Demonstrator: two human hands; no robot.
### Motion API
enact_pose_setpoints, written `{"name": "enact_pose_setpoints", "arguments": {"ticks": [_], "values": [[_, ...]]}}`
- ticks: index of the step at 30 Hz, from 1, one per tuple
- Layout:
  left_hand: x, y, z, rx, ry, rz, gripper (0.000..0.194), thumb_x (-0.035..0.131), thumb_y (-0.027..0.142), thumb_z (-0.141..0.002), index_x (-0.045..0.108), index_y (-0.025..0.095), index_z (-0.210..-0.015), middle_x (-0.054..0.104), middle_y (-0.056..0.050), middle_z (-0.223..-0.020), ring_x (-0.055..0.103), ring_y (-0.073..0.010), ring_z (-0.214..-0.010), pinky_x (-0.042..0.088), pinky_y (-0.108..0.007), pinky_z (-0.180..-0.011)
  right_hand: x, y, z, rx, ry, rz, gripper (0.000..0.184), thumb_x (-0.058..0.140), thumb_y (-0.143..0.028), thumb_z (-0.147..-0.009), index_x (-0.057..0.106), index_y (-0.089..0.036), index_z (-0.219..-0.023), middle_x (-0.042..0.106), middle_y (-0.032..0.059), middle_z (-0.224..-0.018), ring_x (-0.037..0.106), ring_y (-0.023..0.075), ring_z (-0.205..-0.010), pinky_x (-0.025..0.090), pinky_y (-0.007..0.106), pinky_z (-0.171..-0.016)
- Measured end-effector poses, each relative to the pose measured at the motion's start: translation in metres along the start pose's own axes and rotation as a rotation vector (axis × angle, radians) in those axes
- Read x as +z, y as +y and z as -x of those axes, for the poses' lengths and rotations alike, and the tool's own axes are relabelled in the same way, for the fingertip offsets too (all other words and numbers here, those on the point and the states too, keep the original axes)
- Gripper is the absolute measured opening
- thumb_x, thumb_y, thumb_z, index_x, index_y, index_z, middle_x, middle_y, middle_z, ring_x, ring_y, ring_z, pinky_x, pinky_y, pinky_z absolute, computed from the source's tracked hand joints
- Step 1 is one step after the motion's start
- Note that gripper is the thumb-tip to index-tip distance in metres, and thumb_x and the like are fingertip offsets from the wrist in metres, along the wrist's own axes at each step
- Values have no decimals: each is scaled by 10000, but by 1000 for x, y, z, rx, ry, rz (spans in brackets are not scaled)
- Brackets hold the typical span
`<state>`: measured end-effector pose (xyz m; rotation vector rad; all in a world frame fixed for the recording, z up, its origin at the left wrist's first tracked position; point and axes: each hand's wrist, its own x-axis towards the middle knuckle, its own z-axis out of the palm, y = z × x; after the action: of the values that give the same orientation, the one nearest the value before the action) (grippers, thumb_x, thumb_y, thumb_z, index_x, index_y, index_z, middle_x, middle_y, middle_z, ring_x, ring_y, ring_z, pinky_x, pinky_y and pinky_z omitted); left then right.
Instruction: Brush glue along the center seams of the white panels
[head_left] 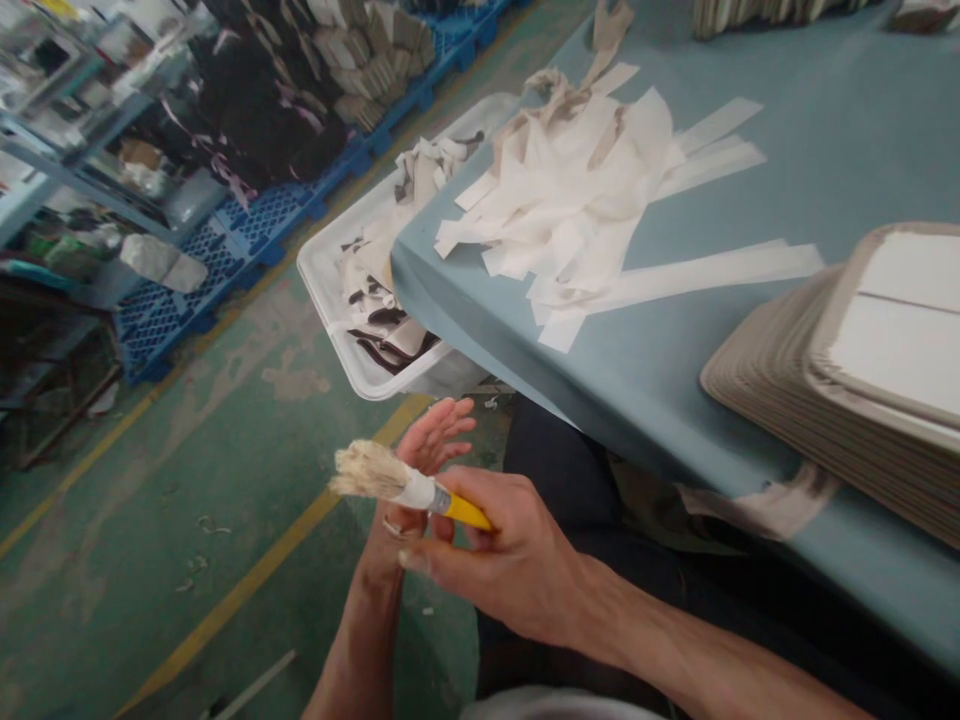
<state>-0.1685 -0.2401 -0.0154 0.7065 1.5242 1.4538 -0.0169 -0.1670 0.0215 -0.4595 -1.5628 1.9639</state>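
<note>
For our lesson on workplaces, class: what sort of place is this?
Probably a factory or workshop floor: blue pallets hold piled goods, yellow lines mark the green floor, and pale strips lie heaped on a worktable.

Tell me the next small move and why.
Probably swing the brush rightward, to above the table. The right hand already grips its yellow handle, but the bristles point away from the table, out over the floor, while the pale strips lie on the tabletop. The left hand is open behind the brush.
</note>
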Motion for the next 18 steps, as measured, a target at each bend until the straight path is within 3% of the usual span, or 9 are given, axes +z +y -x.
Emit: {"name": "enact_pose_setpoints", "arguments": {"ticks": [3, 10, 13, 18], "values": [[-1, -3, -2, 37, 58, -35, 862, 903, 729, -706, 722, 266, -1410, 692, -177, -1513, 715, -344, -1302, 631, -446, -1043, 1, 2, 1, -56, 68, 62, 119, 748, -315, -929, 703, -236, -853, 619, -47, -721, 482, 117, -594, 433, 260, -616], [-3, 3, 0, 115, 187, -173, 728, 919, 614, -733, 763, 217, -1323, 768, -161, -1369, 752, -307, -1176, 607, -397, -995, -5, 3, -3, -37, 123, 104, 268, 720, -265, -919, 526, -243, -736, 447, -82, -637, 376, 107, -555, 386, 263, -612], [-9, 8, 1, 174, 223, -254, 705, 948, 586, -689, 796, 207, -1263, 791, -143, -1314, 747, -299, -1150, 586, -380, -993, -10, 7, -3, -13, 83, 145, 245, 704, -322, -960, 563, -244, -776, 492, -67, -669, 401, 116, -567, 377, 269, -615], [-23, 17, 0, 216, 222, -337, 652, 1016, 400, -608, 827, 223, -1207, 804, -116, -1290, 735, -310, -1185, 560, -385, -1055, -22, 11, -6, 26, -50, 234, 207, 676, -358, -992, 578, -247, -847, 525, -61, -702, 450, 120, -590, 331, 278, -619]]}}
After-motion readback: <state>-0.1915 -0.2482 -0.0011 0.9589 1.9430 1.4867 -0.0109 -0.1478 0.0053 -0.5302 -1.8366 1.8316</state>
